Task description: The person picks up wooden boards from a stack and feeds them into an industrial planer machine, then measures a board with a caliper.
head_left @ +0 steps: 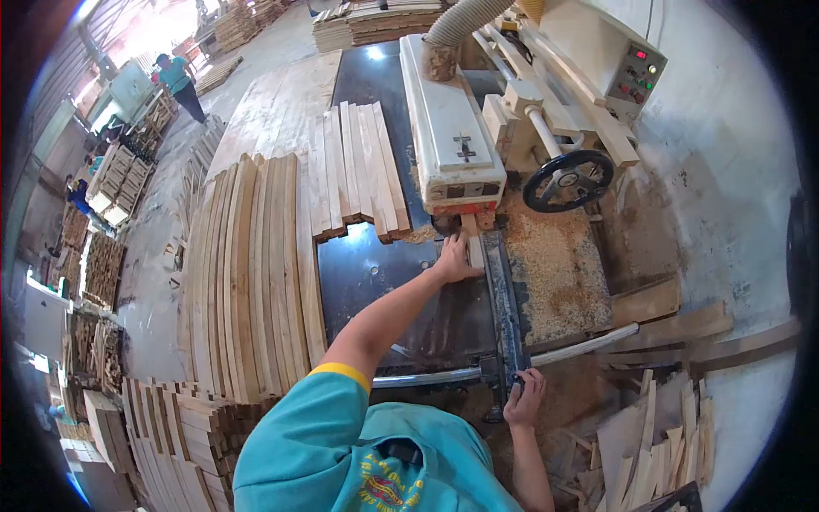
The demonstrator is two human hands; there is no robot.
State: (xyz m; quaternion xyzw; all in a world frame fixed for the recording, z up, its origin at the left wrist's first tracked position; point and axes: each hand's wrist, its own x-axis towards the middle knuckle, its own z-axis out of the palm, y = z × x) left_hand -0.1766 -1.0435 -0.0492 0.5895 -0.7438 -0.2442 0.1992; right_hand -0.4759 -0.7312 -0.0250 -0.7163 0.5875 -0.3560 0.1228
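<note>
Honestly, with the left hand [455, 260] clamped on the wood strip [472, 243] so near the saw housing [450, 128], while the right hand [525, 397] grips the fence [503, 299], a slip could pull fingers in

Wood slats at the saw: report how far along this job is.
Done: offcut scraps lie piled on the floor at right, and sawdust covers the machine bed. In hand: the left hand presses a wood piece at the cutter housing; the right hand rests on the fence rail's end. Left: stacked slats wait alongside.
</note>
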